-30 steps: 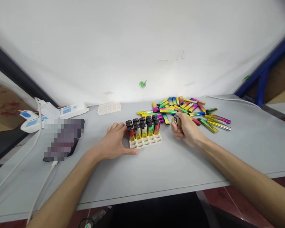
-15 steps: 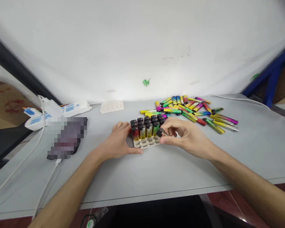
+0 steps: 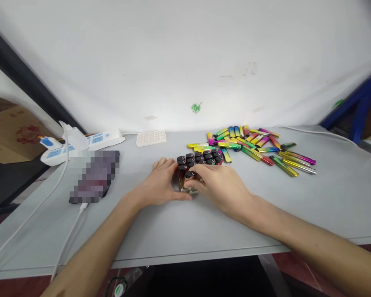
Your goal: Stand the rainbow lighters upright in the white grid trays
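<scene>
My right hand (image 3: 225,185) pinches a black-topped lighter (image 3: 190,175) over the front left part of a pale holed tray (image 3: 192,190). Rows of upright lighters (image 3: 199,155) with black tops stand in the tray behind it. My left hand (image 3: 160,181) holds the tray's left end, thumb along the front edge and fingers by the left side. The lower part of the held lighter and much of the tray's front are hidden by my right hand. To the right lies a loose pile of shiny, many-coloured lighters (image 3: 250,150).
A second pale holed tray (image 3: 151,138) lies near the wall. On the left are a white power strip (image 3: 103,140), a blurred-out phone-like device (image 3: 95,175) and a white cable (image 3: 68,235). The table's front edge (image 3: 191,255) runs below my forearms.
My right hand has moved left along the tray with the lighter, from the right part of the front to its left end. My left hand stays at the tray. The view has shifted slightly.
</scene>
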Tool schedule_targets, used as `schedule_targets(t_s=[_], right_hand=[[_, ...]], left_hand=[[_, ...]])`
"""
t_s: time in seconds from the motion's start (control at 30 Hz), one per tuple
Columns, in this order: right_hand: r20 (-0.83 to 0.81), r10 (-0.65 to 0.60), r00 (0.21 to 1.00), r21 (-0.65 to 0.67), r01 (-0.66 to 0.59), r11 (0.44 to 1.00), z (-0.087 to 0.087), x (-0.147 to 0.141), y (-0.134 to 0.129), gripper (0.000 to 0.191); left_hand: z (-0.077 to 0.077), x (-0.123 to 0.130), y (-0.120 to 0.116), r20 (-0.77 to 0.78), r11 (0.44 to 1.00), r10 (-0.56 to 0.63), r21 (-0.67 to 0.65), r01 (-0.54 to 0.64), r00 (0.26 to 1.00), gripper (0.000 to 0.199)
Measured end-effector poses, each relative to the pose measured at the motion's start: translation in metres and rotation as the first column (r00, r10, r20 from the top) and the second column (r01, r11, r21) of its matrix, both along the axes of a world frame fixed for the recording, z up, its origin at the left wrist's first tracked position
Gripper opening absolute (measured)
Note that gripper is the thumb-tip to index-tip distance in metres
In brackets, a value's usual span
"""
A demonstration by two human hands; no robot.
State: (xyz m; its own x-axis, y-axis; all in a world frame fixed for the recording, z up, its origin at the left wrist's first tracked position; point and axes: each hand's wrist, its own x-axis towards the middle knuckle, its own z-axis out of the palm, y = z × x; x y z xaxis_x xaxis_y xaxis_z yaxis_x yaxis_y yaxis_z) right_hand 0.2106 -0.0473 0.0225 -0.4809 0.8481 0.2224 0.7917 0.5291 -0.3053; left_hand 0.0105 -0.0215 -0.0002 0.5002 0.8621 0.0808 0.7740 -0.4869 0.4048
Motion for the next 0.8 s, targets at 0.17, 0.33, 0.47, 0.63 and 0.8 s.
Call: schedule_targets(t_s=[0.17, 0.33, 0.47, 0.63, 0.8], right_hand=[[0.209, 0.008, 0.978, 0.01, -0.011, 1.0, 0.01, -0.009, -0.002, 0.016], [0.238, 0.006, 0.971, -0.025, 0.0, 1.0, 0.013, -0.011, 0.0, 0.02], [0.098, -0.119, 0.988, 0.041, 0.115, 0.993, 0.016, 0.012, -0.003, 0.037], [-0.034, -0.413, 0.91, 0.138, 0.413, 0.9, 0.018, 0.091, 0.01, 0.047], [0.154, -0.585, 0.797, 0.042, 0.586, 0.809, 0.003, 0.204, 0.028, 0.03]], left_hand=[[0.0, 0.0, 0.0, 0.0, 1.0, -0.007, 0.022, 0.007, 1.0, 0.055], [-0.004, -0.002, 0.003, 0.015, 1.0, -0.008, 0.029, 0.008, 1.0, 0.056], [-0.008, -0.005, 0.006, 0.006, 0.999, -0.011, 0.043, 0.011, 1.0, 0.061], [-0.006, -0.006, 0.007, -0.021, 1.0, -0.001, 0.028, 0.001, 1.0, 0.061], [-0.002, -0.007, 0.006, -0.034, 1.0, 0.005, 0.007, -0.005, 0.999, 0.064]])
